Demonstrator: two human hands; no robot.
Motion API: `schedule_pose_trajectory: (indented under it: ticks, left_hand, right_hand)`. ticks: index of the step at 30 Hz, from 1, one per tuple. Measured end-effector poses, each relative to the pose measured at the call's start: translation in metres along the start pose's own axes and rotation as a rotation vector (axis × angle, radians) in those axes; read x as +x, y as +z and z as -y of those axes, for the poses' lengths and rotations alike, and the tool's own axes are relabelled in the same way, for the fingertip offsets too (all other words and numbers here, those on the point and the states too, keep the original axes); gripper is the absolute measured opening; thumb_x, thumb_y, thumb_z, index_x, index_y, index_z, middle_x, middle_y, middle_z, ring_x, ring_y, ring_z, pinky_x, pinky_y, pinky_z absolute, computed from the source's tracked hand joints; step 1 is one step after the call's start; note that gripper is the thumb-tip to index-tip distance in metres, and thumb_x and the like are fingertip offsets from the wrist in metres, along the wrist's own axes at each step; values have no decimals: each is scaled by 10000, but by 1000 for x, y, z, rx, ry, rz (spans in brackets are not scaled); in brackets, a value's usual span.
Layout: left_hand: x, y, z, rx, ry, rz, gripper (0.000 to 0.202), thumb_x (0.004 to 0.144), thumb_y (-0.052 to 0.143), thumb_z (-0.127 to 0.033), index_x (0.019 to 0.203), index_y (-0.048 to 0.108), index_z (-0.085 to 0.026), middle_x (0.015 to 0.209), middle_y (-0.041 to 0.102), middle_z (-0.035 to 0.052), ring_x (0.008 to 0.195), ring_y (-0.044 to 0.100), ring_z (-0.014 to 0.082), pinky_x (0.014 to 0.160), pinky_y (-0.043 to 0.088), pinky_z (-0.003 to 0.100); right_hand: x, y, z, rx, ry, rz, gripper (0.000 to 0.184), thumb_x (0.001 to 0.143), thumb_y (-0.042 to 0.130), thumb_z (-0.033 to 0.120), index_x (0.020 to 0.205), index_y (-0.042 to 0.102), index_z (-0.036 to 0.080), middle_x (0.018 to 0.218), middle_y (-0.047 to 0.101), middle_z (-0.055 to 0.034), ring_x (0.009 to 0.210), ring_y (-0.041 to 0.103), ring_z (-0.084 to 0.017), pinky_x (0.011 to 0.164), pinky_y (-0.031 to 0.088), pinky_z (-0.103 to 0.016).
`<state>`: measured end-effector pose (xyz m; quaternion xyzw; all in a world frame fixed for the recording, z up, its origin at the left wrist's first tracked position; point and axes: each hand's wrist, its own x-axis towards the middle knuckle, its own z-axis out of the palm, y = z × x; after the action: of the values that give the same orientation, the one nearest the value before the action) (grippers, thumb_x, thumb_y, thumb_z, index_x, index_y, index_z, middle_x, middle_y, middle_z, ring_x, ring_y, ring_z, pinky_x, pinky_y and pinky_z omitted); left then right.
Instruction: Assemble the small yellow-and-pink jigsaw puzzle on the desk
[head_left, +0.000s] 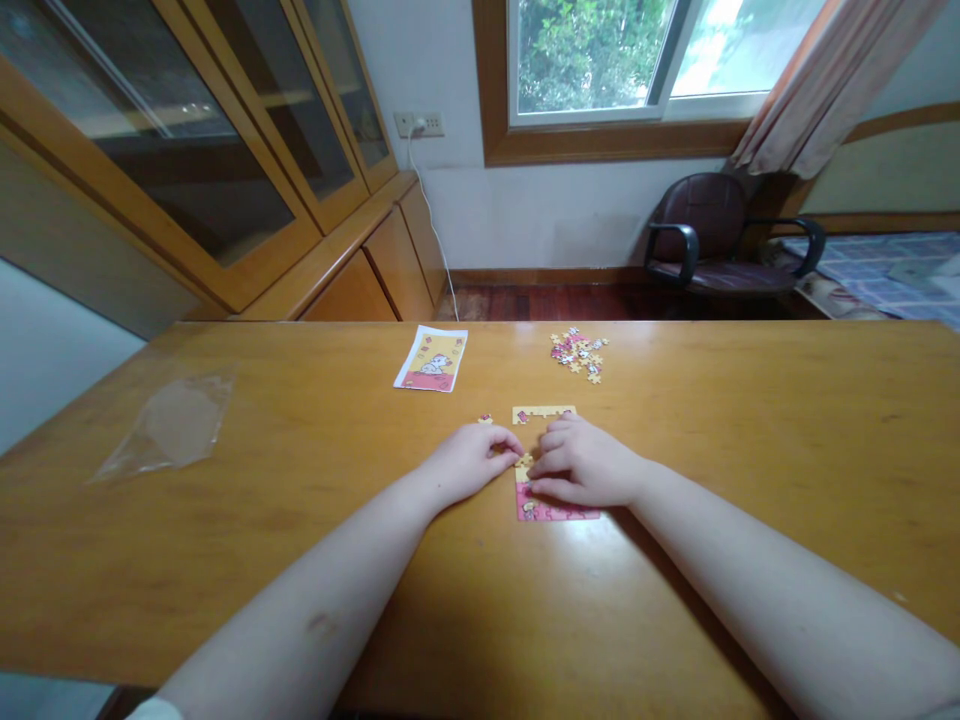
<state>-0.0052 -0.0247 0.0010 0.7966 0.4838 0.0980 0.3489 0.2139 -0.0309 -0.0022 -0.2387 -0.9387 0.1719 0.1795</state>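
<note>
A partly joined jigsaw puzzle (pixel 559 511) lies on the table, its lower part pink and its left edge yellow. Above it is a separate yellow strip of joined pieces (pixel 541 411). My left hand (pixel 472 462) has thumb and forefinger closed at a yellow puzzle piece (pixel 524 461) by the puzzle's left edge. Fingers spread, my right hand (pixel 589 462) rests over the puzzle and hides much of its middle and right side. A loose piece (pixel 485 419) sits just beyond my left hand.
Farther back on the table are a heap of loose puzzle pieces (pixel 577 352) and a picture card (pixel 432 359). A clear plastic bag (pixel 176 422) lies at the left. Beyond the table stand a glass-door cabinet (pixel 300 215) and an armchair (pixel 709 235).
</note>
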Motion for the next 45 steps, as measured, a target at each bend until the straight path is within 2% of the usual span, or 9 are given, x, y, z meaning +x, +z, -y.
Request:
schedule_pose_trajectory:
  ticks: [9,26,34,36,40,43,45]
  left_hand:
    - [1,4,3,72,40,-10,190,844,551,-248,911,727,-222,920,733,17,854,649,170,793,487,276]
    - [-2,4,4,156,154,-30,190,853,529,-233,921,705,-217,928,692,30,860,619,169,789,470,283]
    - [-4,0,0,200,154,-12,175,837,542,-237,909,702,-231,832,652,16,778,596,158,715,453,262]
    - [-5,-5,-1,203,97,-74,185,847,520,-243,921,689,-225,834,651,20,774,597,159,707,450,261]
    - [-6,-19,4,294,-152,-287,196,862,483,-274,945,653,-221,888,679,37,775,614,184,675,438,284]
    - [-7,-29,10,379,-288,-317,212,860,490,-330,985,627,-229,925,703,50,815,639,220,667,438,303]
    - [-8,-33,11,417,-324,-286,237,859,489,-361,1013,615,-233,933,711,59,831,651,238,665,444,311]
  right_hand:
    - [1,-1,1,-16,25,41,254,893,570,429,894,752,252,750,686,-41,764,577,-174,743,343,-321]
    - [1,1,-1,7,5,41,256,887,584,424,894,748,228,742,675,-46,765,553,-176,736,317,-328]
    - [0,1,-3,-32,24,-11,272,901,559,416,925,743,217,754,670,-54,775,562,-176,788,317,-342]
    - [0,1,-3,-36,40,-4,263,898,565,411,927,739,216,775,676,-55,781,563,-175,790,317,-341]
    - [0,0,-3,-23,50,-6,255,903,560,397,925,734,212,800,685,-56,793,569,-173,792,321,-337]
    - [0,-2,-3,-13,62,-7,255,912,548,386,947,726,207,817,692,-56,806,584,-172,796,330,-334]
    - [0,-2,-4,-5,73,-11,261,912,549,393,957,722,202,816,695,-57,809,592,-173,799,335,-335]
